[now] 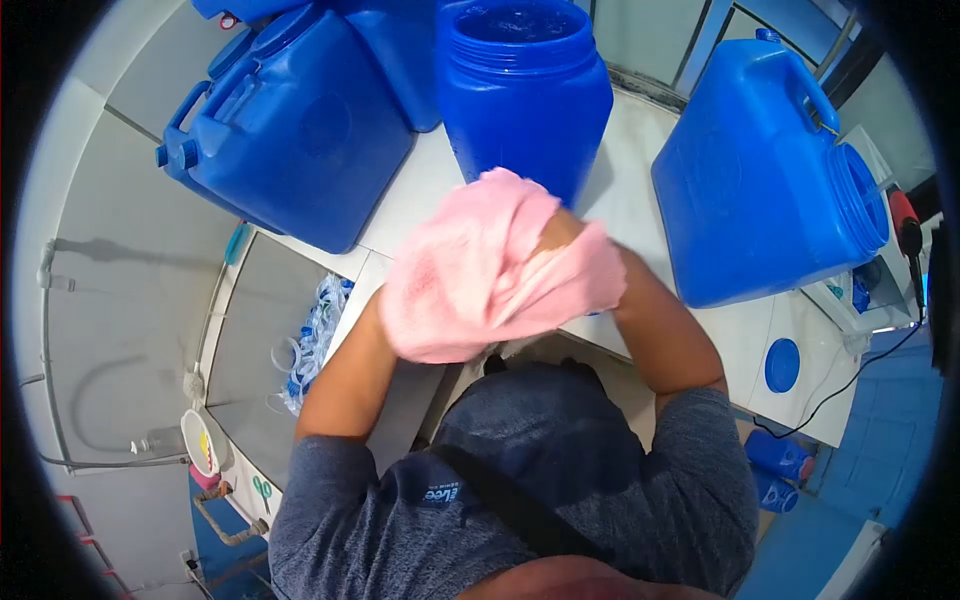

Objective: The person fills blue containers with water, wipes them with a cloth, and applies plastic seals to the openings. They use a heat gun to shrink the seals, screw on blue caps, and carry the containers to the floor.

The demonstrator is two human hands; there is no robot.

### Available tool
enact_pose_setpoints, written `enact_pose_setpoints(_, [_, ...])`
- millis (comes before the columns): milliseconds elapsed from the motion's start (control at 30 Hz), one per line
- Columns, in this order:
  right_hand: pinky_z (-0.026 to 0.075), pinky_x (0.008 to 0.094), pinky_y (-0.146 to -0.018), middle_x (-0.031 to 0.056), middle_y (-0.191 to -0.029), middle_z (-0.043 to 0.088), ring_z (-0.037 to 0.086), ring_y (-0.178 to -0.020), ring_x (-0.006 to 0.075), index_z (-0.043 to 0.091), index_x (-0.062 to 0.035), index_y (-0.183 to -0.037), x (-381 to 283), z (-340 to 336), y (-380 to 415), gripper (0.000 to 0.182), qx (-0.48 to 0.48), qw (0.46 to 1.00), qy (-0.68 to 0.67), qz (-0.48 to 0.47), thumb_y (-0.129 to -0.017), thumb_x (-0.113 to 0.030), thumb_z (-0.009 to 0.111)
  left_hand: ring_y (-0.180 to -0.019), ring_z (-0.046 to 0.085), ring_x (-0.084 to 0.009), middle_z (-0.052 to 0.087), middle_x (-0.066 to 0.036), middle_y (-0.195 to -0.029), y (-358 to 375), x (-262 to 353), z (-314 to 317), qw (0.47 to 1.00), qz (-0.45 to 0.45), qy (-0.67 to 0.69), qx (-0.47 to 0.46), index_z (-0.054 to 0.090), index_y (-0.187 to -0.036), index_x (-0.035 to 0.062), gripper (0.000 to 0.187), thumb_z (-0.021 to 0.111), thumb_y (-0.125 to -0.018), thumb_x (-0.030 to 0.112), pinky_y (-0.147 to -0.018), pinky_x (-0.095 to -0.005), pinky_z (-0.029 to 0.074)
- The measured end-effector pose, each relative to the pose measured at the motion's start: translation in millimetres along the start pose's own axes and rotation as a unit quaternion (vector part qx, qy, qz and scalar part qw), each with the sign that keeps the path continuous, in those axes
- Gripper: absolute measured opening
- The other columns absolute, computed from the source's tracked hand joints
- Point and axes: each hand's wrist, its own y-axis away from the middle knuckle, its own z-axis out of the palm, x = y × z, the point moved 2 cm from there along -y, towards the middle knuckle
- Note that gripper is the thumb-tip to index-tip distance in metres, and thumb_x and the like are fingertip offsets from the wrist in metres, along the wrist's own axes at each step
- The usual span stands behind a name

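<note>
A crumpled pink cloth (470, 275) is bunched between my hands, close in front of the open blue drum (525, 115). Under the left part of the cloth, my left hand is hidden; only the forearm (345, 385) shows beside it. My right hand (560, 232) is partly covered by folds and closed on the cloth, with some skin showing between them. The drum stands upright, its wide threaded mouth uncovered.
Blue jerrycans (310, 130) stand at the left, and another jerrycan (755, 180) with an uncapped mouth at the right. A round blue lid (781, 365) lies on the white counter near a black cord. Clear plastic items with blue caps (318, 335) sit in the left recess.
</note>
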Motion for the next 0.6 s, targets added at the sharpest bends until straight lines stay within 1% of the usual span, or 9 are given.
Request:
enact_pose_setpoints(100, [0.051,0.0361,-0.082,0.0113,-0.105,0.066,0.063,-0.093,0.0263,0.067,-0.0024,-0.110,-16.8,-33.8,8.4,0.023,-0.029,0.997,0.058,0.035,-0.088,-0.010,0.064,-0.097,0.069,-0.0257,0.070,-0.019,-0.100,14.9,28.1,-42.5,0.924,-0.066,-0.349,-0.141,0.070,-0.107,0.0048,0.054,0.082,-0.062,0.033,-0.087,-0.0355,0.052])
enact_pose_setpoints(133, [0.051,0.0360,-0.081,0.0111,-0.104,0.067,0.064,-0.092,0.0262,0.068,-0.0023,-0.109,-18.0,-41.0,15.5,0.022,-0.018,0.997,0.061,0.054,-0.088,-0.009,0.064,-0.085,0.072,-0.0247,0.073,-0.014,-0.088,16.5,45.4,-55.9,0.906,-0.224,-0.358,-0.038,0.073,-0.092,0.0053,0.043,0.084,-0.058,0.030,-0.080,-0.0374,0.055])
enact_pose_setpoints(200, [0.052,0.0348,-0.078,0.0111,-0.098,0.065,0.065,-0.086,0.0261,0.069,-0.0041,-0.107,-11.4,-49.0,30.1,0.022,0.006,0.995,0.058,0.083,-0.088,-0.015,0.066,-0.064,0.066,-0.0157,0.069,-0.005,-0.071,16.0,92.9,-52.2,0.927,-0.169,-0.298,0.153,0.072,-0.073,0.0121,0.019,0.083,-0.061,0.022,-0.066,-0.0271,0.052])
enact_pose_setpoints(233, [0.052,0.0342,-0.078,0.0101,-0.100,0.065,0.064,-0.087,0.0246,0.069,-0.0048,-0.108,-8.0,-57.9,35.2,0.023,0.092,0.987,0.090,0.100,-0.088,-0.016,0.067,-0.054,0.063,-0.0112,0.067,0.000,-0.063,16.6,116.9,-50.0,0.925,-0.126,-0.265,0.241,0.071,-0.063,0.0156,0.012,0.083,-0.062,0.017,-0.059,-0.0220,0.051])
enact_pose_setpoints(333, [0.052,0.0332,-0.082,0.0093,-0.104,0.065,0.064,-0.093,0.0206,0.067,-0.0043,-0.112,4.1,-87.7,33.6,0.026,0.294,0.933,0.192,0.085,-0.093,-0.021,0.065,-0.079,0.066,-0.0181,0.067,-0.005,-0.091,2.4,1.4,-21.2,0.925,-0.298,0.174,0.156,0.069,-0.095,0.0098,0.031,0.079,-0.067,0.018,-0.071,-0.0294,0.053])
enact_pose_setpoints(400, [0.051,0.0322,-0.085,0.0097,-0.107,0.064,0.062,-0.096,0.0190,0.064,-0.0033,-0.117,24.6,-96.7,19.2,0.029,0.382,0.911,0.139,0.074,-0.096,-0.024,0.062,-0.091,0.066,-0.0230,0.068,-0.009,-0.103,-19.5,-20.5,2.4,0.954,-0.256,0.146,0.051,0.068,-0.108,0.0081,0.039,0.076,-0.071,0.018,-0.079,-0.0341,0.053])
enact_pose_setpoints(467, [0.050,0.0312,-0.087,0.0101,-0.110,0.064,0.061,-0.099,0.0174,0.061,-0.0024,-0.121,45.8,-97.0,7.1,0.033,0.465,0.880,0.085,0.057,-0.100,-0.027,0.059,-0.102,0.063,-0.0328,0.066,-0.014,-0.107,-58.1,-8.5,29.8,0.976,0.109,0.003,0.187,0.068,-0.108,0.0079,0.033,0.072,-0.077,0.018,-0.089,-0.0448,0.049])
enact_pose_setpoints(500, [0.048,0.0307,-0.090,0.0104,-0.113,0.062,0.059,-0.103,0.0164,0.056,-0.0012,-0.126,57.1,-94.4,0.4,0.038,0.458,0.888,0.019,0.029,-0.102,-0.030,0.055,-0.108,0.061,-0.0377,0.066,-0.016,-0.109,-73.3,-3.4,45.2,0.923,0.255,-0.093,0.271,0.068,-0.108,0.0078,0.030,0.070,-0.080,0.019,-0.094,-0.0501,0.047])
enact_pose_setpoints(600, [0.041,0.0320,-0.102,0.0115,-0.127,0.056,0.052,-0.115,0.0164,0.045,0.0000,-0.136,79.1,-82.1,-4.8,0.049,0.446,0.895,-0.023,0.010,-0.106,-0.038,0.043,-0.108,0.060,-0.0408,0.065,-0.018,-0.109,-112.9,6.0,8.1,0.866,0.296,-0.120,0.384,0.066,-0.111,0.0053,0.031,0.063,-0.083,0.016,-0.093,-0.0534,0.047])
